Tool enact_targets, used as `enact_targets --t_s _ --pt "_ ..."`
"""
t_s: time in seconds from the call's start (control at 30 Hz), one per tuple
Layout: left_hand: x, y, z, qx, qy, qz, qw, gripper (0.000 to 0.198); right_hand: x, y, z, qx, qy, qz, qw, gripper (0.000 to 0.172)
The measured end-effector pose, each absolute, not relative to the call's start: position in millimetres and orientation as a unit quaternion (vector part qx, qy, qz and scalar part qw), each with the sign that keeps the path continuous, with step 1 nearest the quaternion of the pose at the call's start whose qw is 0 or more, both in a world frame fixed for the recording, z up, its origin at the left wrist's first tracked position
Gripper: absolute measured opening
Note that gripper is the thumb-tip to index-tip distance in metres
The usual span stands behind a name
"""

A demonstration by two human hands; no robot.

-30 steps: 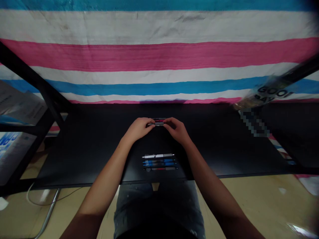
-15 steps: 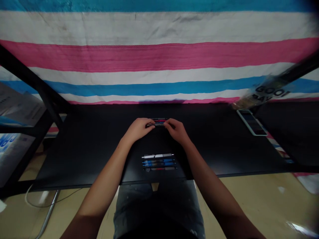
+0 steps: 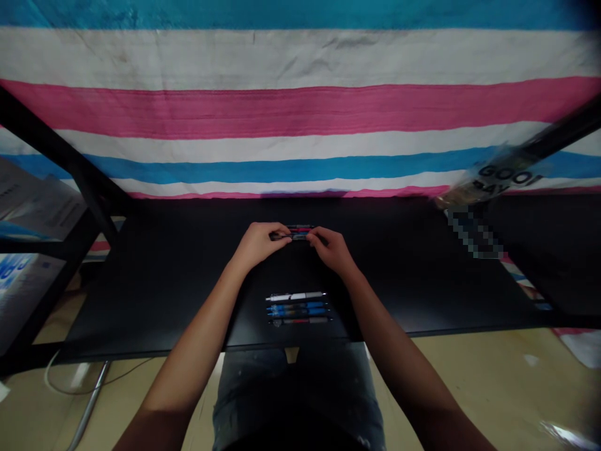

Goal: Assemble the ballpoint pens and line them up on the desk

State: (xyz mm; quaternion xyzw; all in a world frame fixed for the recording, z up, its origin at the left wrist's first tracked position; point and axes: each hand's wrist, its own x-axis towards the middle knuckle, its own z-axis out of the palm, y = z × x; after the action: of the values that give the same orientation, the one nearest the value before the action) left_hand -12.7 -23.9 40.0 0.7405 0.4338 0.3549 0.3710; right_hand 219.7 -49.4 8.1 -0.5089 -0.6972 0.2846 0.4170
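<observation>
My left hand (image 3: 258, 244) and my right hand (image 3: 331, 248) sit at the far middle of the black table, fingertips closing on either end of a dark pen (image 3: 293, 237). The middle of that pen shows between them, and its ends are partly covered by my fingers. Just behind it lies a pen with a red section (image 3: 301, 228). Nearer me, a row of pens lies side by side: a white pen (image 3: 295, 296), a blue pen (image 3: 295, 305), a dark blue pen (image 3: 297, 312) and a grey pen with a red band (image 3: 300, 321).
The black table (image 3: 141, 300) ends at a front edge near my lap. At its far right lie a pixelated phone (image 3: 472, 235) and a clear "Good Day" packet (image 3: 504, 178). A striped tarpaulin (image 3: 300, 109) hangs behind. A black shelf frame (image 3: 70, 163) holds boxes at left.
The dark pen and my hands have shifted slightly left, with the pen's left end showing further out. The whole view has also tilted a little.
</observation>
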Motion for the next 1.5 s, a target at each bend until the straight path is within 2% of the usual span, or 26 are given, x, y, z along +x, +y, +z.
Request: enact_targets --t_s 0.13,0.2,0.37,0.43,0.53,0.7,0.97,1.23,1.5 --pt "-15 -19 45 0.541 0.405 0.521 0.522 0.020 218 -49 8 -0.524 -0.670 0.290 0.439 0.025" --pt "-10 -20 47 0.438 0.363 0.564 0.599 0.026 215 -50 7 -0.519 -0.668 0.297 0.444 0.029" --pt "8 -28 49 0.311 0.305 0.517 0.736 0.058 201 -53 3 -0.495 -0.676 0.300 0.456 0.041" --pt "11 -30 50 0.292 0.291 0.506 0.758 0.062 196 -54 2 -0.491 -0.680 0.291 0.461 0.041" --pt "10 -30 51 0.270 0.294 0.514 0.759 0.060 193 -56 1 -0.487 -0.679 0.284 0.470 0.039" --pt "2 -28 46 0.250 0.275 0.543 0.753 0.059 190 -56 -2 -0.469 -0.671 0.297 0.491 0.026" --pt "4 -30 42 0.252 0.248 0.560 0.749 0.051 182 -54 -7 -0.455 -0.680 0.305 0.488 0.021" --pt "5 -30 44 0.281 0.322 0.562 0.708 0.057 183 -53 -6 -0.467 -0.675 0.284 0.495 0.020" --pt "4 -30 46 0.281 0.320 0.568 0.704 0.058 179 -55 -8 -0.467 -0.676 0.275 0.499 0.015"
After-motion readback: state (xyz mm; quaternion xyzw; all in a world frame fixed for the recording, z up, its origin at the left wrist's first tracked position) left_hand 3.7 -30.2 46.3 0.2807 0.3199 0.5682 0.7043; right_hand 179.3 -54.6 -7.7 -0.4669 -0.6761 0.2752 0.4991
